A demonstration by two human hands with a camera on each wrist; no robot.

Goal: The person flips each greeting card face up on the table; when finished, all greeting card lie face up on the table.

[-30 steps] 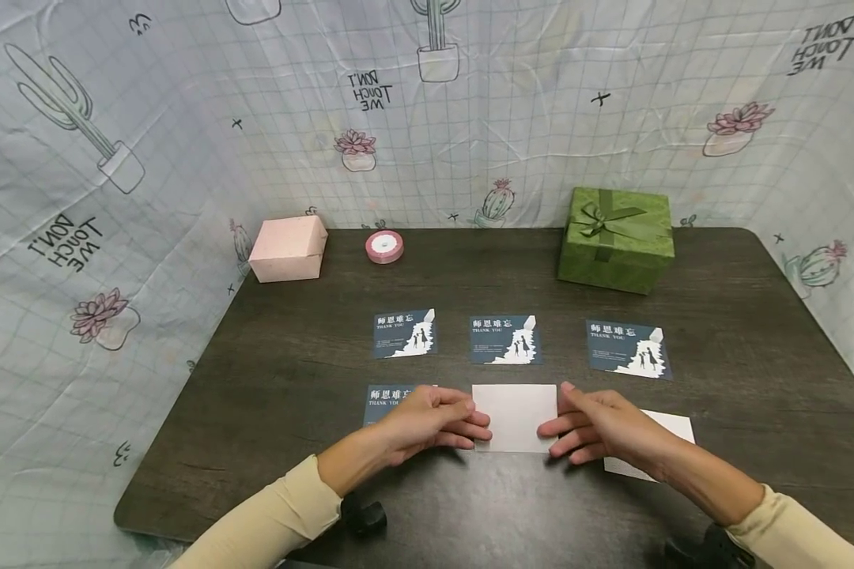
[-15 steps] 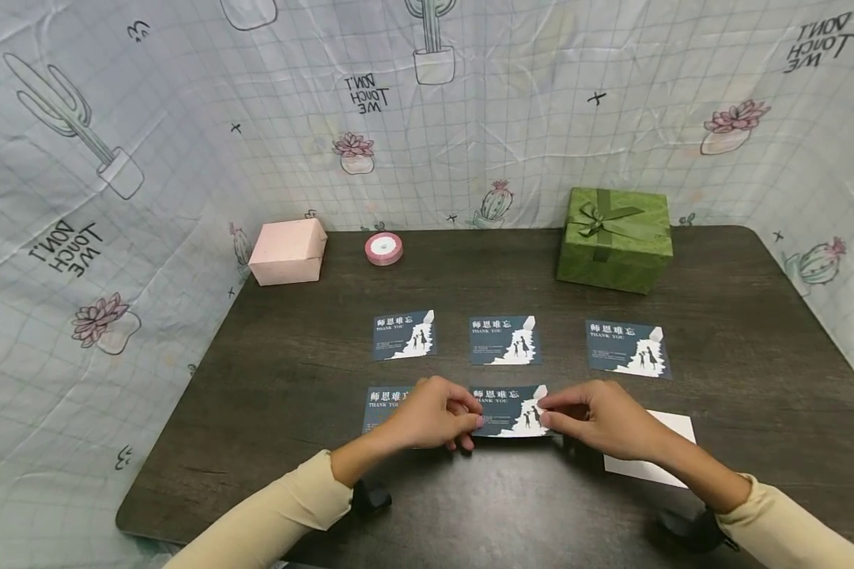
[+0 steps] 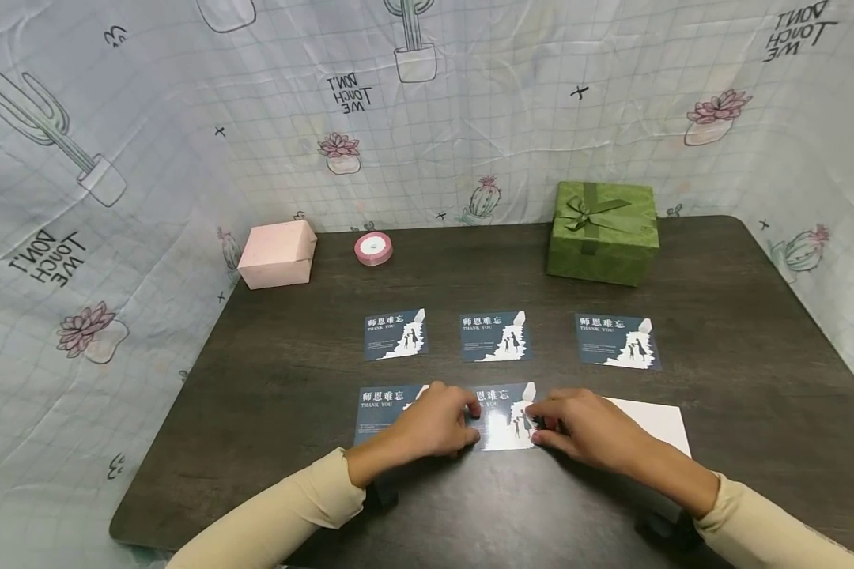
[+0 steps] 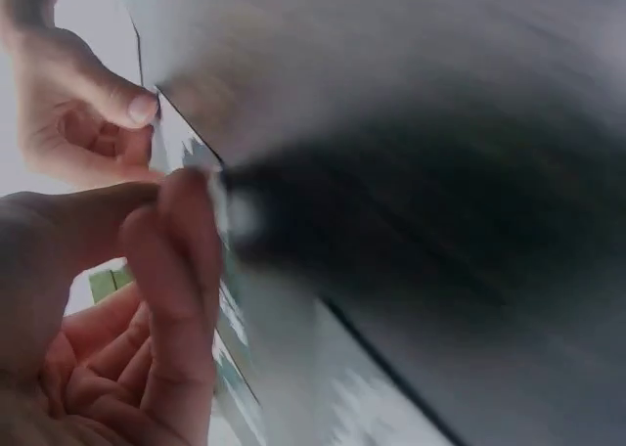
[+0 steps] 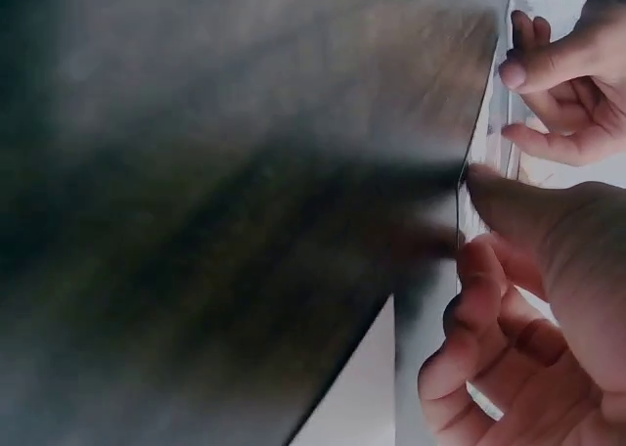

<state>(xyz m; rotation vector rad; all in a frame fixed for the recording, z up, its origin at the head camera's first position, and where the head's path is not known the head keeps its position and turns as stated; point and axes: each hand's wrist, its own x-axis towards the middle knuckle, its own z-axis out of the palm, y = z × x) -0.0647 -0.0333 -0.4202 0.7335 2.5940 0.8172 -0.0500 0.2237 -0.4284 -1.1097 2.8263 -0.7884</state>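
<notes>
A blue-and-white thank-you card (image 3: 500, 419) lies printed side up in the middle of the front row. My left hand (image 3: 434, 420) holds its left edge with thumb and forefinger, while my right hand (image 3: 589, 427) pinches the right edge. Both hands come close together at the card in the wrist views, the left hand (image 4: 161, 299) with fingers bent. Partly behind my left hand is another printed card (image 3: 379, 411). A blank white card (image 3: 658, 424) lies beyond my right hand, partly covered by it.
Three printed cards, left (image 3: 396, 336), middle (image 3: 496, 337) and right (image 3: 617, 341), form a row farther back. Along the dark table's (image 3: 292, 356) far side stand a pink box (image 3: 277, 254), a ribbon roll (image 3: 373, 248) and a green gift box (image 3: 602, 233). A patterned cloth (image 3: 270, 103) hangs behind.
The middle front card was white side up; both hands gripped it and turned it printed side up, then lowered it onto the table. The head view has shifted slightly.
</notes>
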